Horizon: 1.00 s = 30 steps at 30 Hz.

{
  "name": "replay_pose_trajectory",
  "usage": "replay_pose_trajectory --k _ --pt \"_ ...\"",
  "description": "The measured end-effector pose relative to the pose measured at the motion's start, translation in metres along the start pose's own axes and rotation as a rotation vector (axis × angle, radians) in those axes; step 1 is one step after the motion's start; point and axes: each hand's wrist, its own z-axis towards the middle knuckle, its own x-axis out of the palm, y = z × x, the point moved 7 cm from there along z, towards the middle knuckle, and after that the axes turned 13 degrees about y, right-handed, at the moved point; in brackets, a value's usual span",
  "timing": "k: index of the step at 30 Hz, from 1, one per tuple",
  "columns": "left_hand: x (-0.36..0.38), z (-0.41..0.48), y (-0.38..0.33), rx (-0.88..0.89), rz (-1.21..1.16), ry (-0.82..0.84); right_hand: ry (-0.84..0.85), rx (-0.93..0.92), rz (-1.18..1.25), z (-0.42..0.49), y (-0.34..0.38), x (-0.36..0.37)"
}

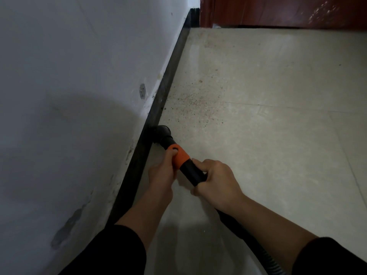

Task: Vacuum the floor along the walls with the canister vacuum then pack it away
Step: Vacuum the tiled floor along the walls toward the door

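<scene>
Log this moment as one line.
phase: edge vacuuming | left hand: grips orange collar | right hand: grips black tube | nozzle: at baseboard

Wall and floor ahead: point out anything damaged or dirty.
Dark specks litter the floor by the skirting, ahead of the nozzle. The wall has a round mark and a grey scuff.

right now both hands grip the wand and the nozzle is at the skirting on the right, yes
No: the head view shows the skirting on the left. The left hand and right hand do grip the wand, nozzle at the skirting.
</scene>
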Motion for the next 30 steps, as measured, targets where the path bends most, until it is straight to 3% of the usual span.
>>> replay_pose_trajectory --k 18,30 --pt "0.008 -0.021 -0.004 0.044 0.072 -0.007 0.021 -0.002 0.004 -0.013 0.002 -0.006" --pt "0.04 -0.03 -0.002 -0.02 0.137 0.034 -0.03 0.069 -0.019 -0.032 -0.016 -0.022"
